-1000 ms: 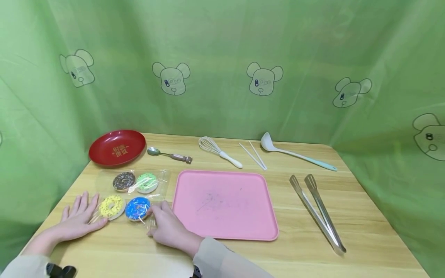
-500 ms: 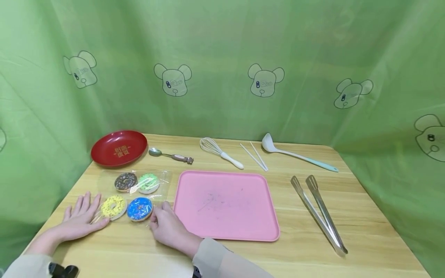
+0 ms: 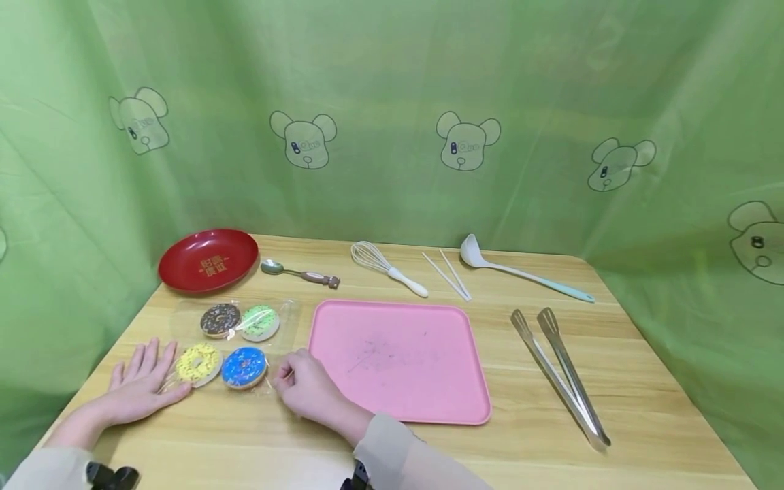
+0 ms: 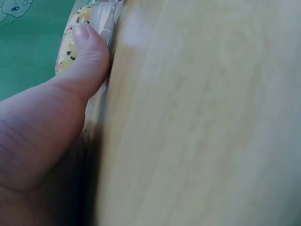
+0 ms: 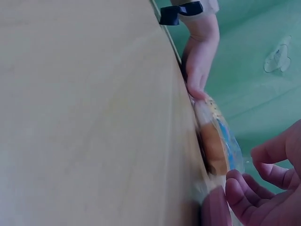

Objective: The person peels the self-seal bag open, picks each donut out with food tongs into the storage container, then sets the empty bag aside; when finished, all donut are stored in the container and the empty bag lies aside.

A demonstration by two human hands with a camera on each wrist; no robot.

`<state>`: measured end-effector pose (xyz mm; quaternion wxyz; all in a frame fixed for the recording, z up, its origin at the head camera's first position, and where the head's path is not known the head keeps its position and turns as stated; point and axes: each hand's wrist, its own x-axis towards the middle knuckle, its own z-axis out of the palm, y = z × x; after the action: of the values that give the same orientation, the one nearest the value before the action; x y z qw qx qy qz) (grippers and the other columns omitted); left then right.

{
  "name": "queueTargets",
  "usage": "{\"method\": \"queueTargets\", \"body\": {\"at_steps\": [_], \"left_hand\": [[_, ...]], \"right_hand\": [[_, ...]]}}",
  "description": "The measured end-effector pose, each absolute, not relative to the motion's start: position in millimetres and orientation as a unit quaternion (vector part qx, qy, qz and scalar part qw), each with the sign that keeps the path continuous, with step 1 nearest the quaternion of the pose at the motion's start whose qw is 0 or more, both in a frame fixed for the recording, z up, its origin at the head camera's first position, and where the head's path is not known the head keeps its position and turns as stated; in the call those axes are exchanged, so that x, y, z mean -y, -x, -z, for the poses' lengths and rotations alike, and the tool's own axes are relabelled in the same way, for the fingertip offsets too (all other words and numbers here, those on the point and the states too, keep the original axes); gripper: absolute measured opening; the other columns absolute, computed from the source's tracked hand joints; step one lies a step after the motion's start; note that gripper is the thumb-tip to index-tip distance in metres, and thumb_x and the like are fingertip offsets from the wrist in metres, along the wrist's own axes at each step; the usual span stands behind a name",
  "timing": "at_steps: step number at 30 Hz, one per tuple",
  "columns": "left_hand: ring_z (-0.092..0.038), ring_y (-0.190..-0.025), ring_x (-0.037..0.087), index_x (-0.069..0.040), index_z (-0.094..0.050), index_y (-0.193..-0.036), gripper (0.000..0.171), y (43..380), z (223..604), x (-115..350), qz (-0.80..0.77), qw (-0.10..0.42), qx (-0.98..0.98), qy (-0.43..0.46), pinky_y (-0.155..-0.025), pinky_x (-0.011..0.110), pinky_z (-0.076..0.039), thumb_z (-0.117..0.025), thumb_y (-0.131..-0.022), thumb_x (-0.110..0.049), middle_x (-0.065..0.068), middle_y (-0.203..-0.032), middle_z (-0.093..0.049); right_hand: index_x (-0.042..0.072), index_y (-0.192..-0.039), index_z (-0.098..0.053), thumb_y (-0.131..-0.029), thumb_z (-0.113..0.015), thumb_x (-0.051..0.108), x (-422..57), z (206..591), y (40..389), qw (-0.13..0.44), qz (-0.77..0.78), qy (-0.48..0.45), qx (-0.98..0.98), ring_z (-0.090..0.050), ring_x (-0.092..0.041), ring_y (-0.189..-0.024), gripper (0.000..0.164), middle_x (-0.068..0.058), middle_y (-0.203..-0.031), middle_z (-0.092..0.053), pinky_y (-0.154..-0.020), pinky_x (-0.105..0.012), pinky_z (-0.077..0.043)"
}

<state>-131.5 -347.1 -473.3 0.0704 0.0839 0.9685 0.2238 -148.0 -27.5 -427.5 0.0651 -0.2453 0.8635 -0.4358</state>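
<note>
In the head view, two clear plastic packets lie flat on the wooden table. The nearer packet holds a yellow donut [image 3: 199, 365] and a blue donut [image 3: 243, 367]. Behind it, the farther packet [image 3: 288, 320] contains a brown donut [image 3: 220, 320] and a green one [image 3: 260, 322]. My left hand [image 3: 137, 388] rests spread on the table, its thumb [image 4: 84, 52] against the yellow donut's wrapped edge. With bent thumb and fingertips, my right hand [image 3: 312, 386] pinches the clear wrapper [image 5: 239, 155] at its right end, beside the blue donut.
A pink tray [image 3: 392, 361] lies right of the packets, close to my right hand. At the back are a red plate [image 3: 190, 262], a spoon [image 3: 300, 273], a whisk [image 3: 388, 267], white sticks [image 3: 447, 275] and a ladle [image 3: 527, 272]. Metal tongs [image 3: 563, 381] lie at right.
My right hand has drawn away from the blue donut toward the right, to the packet's end near the tray. The left hand and the donuts have stayed about where they were.
</note>
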Motion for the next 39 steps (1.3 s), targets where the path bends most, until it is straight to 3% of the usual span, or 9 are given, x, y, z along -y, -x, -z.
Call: {"method": "queueTargets", "body": {"at_steps": [3,12,25,33,39], "left_hand": [[0.025,-0.127,0.051,-0.002,0.01,-0.145,0.094,133,475,350,-0.218,0.072,-0.97,-0.08,-0.09,0.07,0.021,-0.046,-0.091,-0.055,0.035,-0.143,0.021],[0.022,-0.126,0.055,0.002,0.005,-0.145,0.093,129,471,347,-0.219,0.075,-0.97,-0.075,-0.088,0.072,0.019,-0.049,-0.091,-0.051,0.038,-0.141,0.017],[0.018,-0.126,0.056,0.006,0.002,-0.144,0.092,127,465,342,-0.215,0.072,-0.971,-0.073,-0.088,0.073,0.016,-0.049,-0.092,-0.049,0.041,-0.141,0.013],[0.021,-0.126,0.054,0.006,0.004,-0.144,0.093,130,466,342,-0.214,0.078,-0.971,-0.073,-0.088,0.073,0.018,-0.048,-0.091,-0.052,0.039,-0.141,0.016],[0.021,-0.126,0.055,0.006,0.003,-0.144,0.093,130,467,341,-0.216,0.075,-0.971,-0.074,-0.088,0.072,0.018,-0.048,-0.091,-0.052,0.039,-0.141,0.016]], "right_hand": [[0.011,-0.075,-0.055,-0.081,-0.065,0.007,23,427,151,0.067,0.436,0.242,-0.864,-0.045,-0.003,-0.065,0.013,0.006,-0.075,-0.047,-0.059,-0.016,-0.042],[0.012,-0.073,-0.053,-0.082,-0.063,0.008,11,429,156,0.062,0.413,0.242,-0.876,-0.045,-0.005,-0.067,0.014,0.007,-0.073,-0.047,-0.061,-0.018,-0.04],[0.007,-0.083,-0.06,-0.083,-0.067,0.01,4,433,156,0.117,0.49,0.233,-0.831,-0.047,-0.002,-0.061,0.007,0.007,-0.069,-0.054,-0.058,-0.017,-0.043],[0.007,-0.09,-0.061,-0.083,-0.07,0.023,14,429,162,0.126,0.498,0.22,-0.829,-0.05,-0.004,-0.064,0.02,0.006,-0.074,-0.056,-0.06,-0.018,-0.045],[0.008,-0.084,-0.062,-0.083,-0.069,0.016,30,429,170,0.115,0.485,0.208,-0.842,-0.049,-0.004,-0.061,0.011,0.007,-0.069,-0.054,-0.057,-0.017,-0.045]]}}
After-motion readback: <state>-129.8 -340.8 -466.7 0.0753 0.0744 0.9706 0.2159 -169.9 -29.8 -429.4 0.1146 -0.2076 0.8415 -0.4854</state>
